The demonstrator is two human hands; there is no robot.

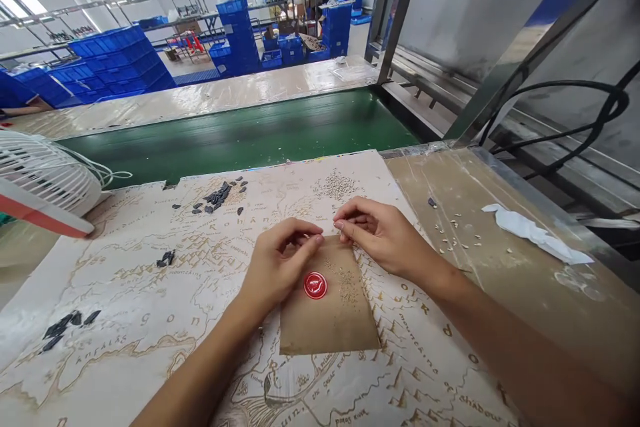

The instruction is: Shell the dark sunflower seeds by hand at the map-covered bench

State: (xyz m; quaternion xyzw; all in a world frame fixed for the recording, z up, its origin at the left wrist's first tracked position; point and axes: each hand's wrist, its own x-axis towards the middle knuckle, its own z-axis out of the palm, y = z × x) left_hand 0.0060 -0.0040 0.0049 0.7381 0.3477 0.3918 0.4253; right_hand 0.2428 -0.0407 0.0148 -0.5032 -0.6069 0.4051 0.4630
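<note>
My left hand is closed in a pinch at the top left of a brown sheet of paper. Its thumb and forefinger meet over the sheet's upper edge. Close beside it, my right hand pinches with thumb and fingertips at the sheet's top right corner. Whatever lies between either set of fingertips is too small to make out. A round red cap-like disc with a pale rim lies on the sheet. To its right, tiny tan grains are scattered over the paper.
A printed map covers the table. On it lie dark flat pieces in several groups and a heap of pale seed-like bits. A white fan stands left, crumpled tissue right. Beyond runs a green conveyor belt.
</note>
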